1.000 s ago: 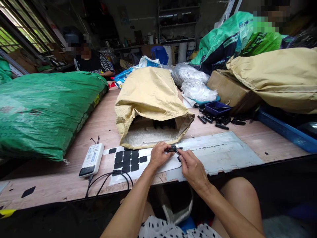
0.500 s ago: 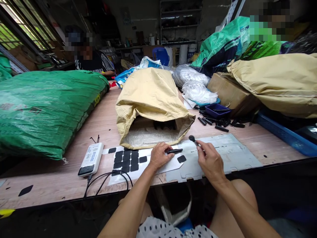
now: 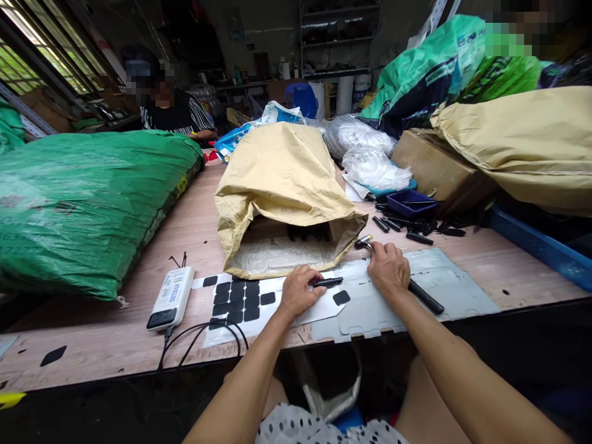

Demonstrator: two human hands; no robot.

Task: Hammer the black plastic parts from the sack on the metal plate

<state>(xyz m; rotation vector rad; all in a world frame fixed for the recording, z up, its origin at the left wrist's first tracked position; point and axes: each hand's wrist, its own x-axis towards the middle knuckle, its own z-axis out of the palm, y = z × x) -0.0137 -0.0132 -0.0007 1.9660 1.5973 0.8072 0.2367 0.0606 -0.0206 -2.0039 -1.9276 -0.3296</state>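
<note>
In the head view, my left hand (image 3: pixel 300 290) rests on a white sheet (image 3: pixel 308 313), its fingers closed on a slim black pen-like piece (image 3: pixel 330 282) lying flat. My right hand (image 3: pixel 389 269) grips a small hammer (image 3: pixel 426 297) just below its head; the black handle slants back toward me over a grey board (image 3: pixel 456 285). Rounded black squares (image 3: pixel 237 299) cover the sheet left of my left hand. One loose black square (image 3: pixel 341 298) lies between my hands. Beyond them, a tan paper sack (image 3: pixel 287 169) gapes toward me, with dark items in its shadowed mouth.
A white power bank (image 3: pixel 171 298) with a black cable stands left of the sheet. Big green sack (image 3: pixel 92 203) fills the left side. Black pieces (image 3: pixel 420 238), a purple tray (image 3: pixel 411 202) and a blue crate (image 3: pixel 541 246) lie right. A person (image 3: pixel 173 114) sits across the table.
My right hand has tipped the hammer over, so its head shows a yellowish end and its handle now shows behind the hand. My left hand stays on the black piece.
</note>
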